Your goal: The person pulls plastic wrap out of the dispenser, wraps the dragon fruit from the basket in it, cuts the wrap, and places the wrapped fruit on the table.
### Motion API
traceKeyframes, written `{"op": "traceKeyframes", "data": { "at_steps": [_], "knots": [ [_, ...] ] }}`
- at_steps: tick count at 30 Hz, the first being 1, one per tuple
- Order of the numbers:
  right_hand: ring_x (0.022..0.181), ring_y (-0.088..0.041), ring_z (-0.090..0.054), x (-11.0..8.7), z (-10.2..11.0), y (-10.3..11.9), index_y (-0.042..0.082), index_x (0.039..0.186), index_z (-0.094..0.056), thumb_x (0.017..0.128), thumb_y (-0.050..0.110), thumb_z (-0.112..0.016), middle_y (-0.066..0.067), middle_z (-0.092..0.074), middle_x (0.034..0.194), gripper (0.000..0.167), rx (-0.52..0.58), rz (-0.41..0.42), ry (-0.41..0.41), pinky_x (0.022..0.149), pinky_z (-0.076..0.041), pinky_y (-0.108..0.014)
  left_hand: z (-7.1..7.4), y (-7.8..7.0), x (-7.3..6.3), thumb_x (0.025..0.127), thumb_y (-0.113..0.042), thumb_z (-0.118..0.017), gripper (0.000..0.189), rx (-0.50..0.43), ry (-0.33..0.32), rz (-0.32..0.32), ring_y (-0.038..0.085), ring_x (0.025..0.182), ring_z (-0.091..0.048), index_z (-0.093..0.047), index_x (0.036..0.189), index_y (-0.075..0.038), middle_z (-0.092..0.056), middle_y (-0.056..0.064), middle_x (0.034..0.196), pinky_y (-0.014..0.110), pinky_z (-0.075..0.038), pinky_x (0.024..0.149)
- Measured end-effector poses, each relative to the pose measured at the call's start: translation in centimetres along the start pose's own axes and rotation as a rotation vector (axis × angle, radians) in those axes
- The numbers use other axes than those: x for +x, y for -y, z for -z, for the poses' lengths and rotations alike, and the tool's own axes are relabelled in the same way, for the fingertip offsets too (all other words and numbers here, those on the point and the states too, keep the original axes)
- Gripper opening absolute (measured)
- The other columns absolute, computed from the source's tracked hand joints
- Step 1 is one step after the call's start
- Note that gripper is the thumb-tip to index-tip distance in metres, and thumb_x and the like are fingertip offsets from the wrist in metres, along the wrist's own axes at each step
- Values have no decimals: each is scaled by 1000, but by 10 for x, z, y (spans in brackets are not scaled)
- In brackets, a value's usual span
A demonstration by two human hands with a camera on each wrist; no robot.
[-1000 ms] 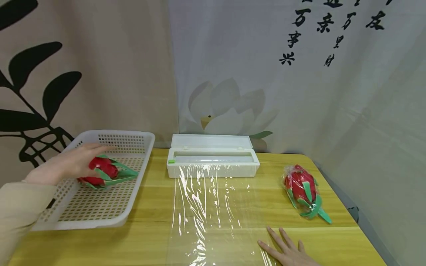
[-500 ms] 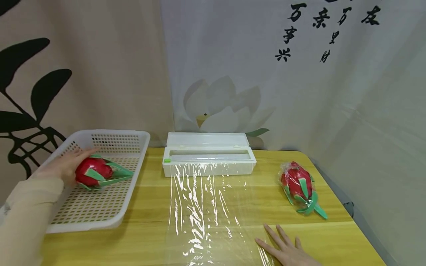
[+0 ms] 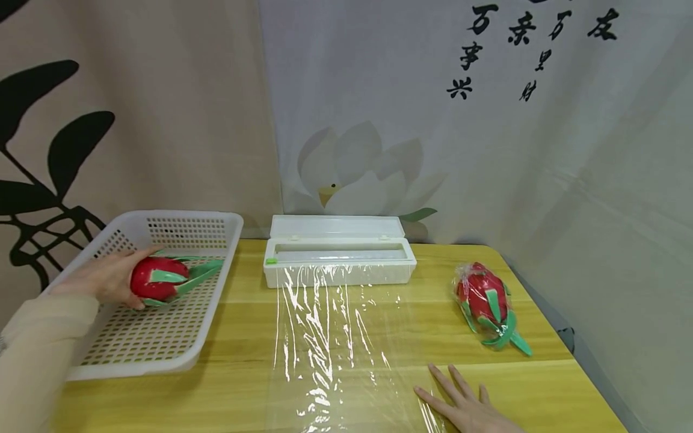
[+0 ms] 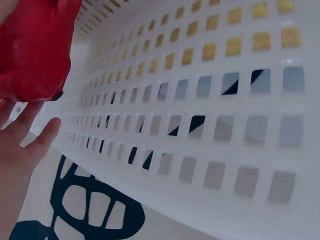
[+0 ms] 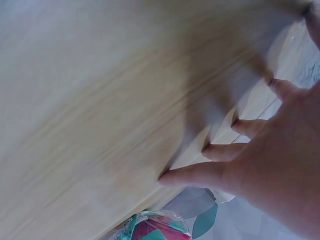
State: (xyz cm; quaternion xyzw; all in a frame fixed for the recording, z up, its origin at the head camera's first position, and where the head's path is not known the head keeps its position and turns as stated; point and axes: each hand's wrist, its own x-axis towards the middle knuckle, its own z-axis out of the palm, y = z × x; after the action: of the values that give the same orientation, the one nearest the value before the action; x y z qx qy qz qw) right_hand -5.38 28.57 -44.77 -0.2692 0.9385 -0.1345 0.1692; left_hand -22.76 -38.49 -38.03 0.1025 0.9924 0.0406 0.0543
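Note:
My left hand (image 3: 116,278) grips a red dragon fruit (image 3: 157,279) with green leaf tips, inside the white basket (image 3: 186,361). In the left wrist view the same dragon fruit (image 4: 32,50) fills the upper left corner, fingers at its end. My right hand (image 3: 468,406) rests with spread, straight fingers on the table, its fingertips at the right edge of a sheet of clear cling film (image 3: 330,355). This film runs forward from a white dispenser box (image 3: 341,273) whose lid stands raised.
A second dragon fruit (image 3: 484,300), wrapped in clear film, lies on the right of the wooden table (image 3: 243,337). Behind the table hangs a printed curtain (image 3: 357,90). The basket's perforated wall (image 4: 175,100) rises close beside my left hand.
My left hand has closed round the dragon fruit and turned it slightly, shifting it a little right. The head view has tilted and shifted slightly. My right hand stays on the film's edge.

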Motion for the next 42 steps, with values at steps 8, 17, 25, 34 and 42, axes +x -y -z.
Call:
{"op": "traceKeyframes", "data": {
  "at_steps": [8, 17, 25, 34, 42],
  "knots": [
    [133, -61, -23, 0, -1, 0, 39, 148, -28, 84, 62, -56, -23, -20, 154, 73, -3, -3, 1, 72, -23, -89, 0, -12, -3, 60, -70, -74, 119, 65, -28, -1, 28, 71, -52, -22, 149, -11, -61, 29, 101, 41, -50, 58],
    [134, -61, -22, 1, 0, 0, 40, 148, -26, 84, 62, -56, -23, -17, 155, 74, 10, -16, 18, 72, -21, -89, -17, -22, 7, 59, -45, -86, 124, -254, -27, 32, 57, 108, -41, -11, 148, -3, -36, 41, 128, 71, -43, 81],
    [135, -60, -20, 3, 0, 0, 42, 148, -26, 84, 63, -55, -21, -17, 156, 73, 21, -46, 43, 73, -20, -89, -15, -24, 14, 53, -27, -92, 117, -318, -83, -13, 51, 105, -48, -25, 144, 1, -45, 38, 126, 62, -49, 78],
    [135, -60, -21, 2, -1, 0, 41, 148, -27, 84, 62, -56, -21, -17, 156, 73, 16, -28, 18, 73, -21, -89, -2, -30, 10, 55, -31, -90, 113, -271, -148, 39, 47, 95, -50, -29, 144, 1, -48, 40, 121, 49, -54, 66],
    [135, -59, -20, 3, -2, -2, 41, 148, -26, 83, 64, -56, -22, -16, 156, 75, 15, -31, 24, 74, -22, -89, 24, -44, -3, 60, -24, -88, 113, -297, -298, 80, 52, 103, -40, -23, 149, -4, -40, 40, 127, 66, -46, 76]
  ]
}}
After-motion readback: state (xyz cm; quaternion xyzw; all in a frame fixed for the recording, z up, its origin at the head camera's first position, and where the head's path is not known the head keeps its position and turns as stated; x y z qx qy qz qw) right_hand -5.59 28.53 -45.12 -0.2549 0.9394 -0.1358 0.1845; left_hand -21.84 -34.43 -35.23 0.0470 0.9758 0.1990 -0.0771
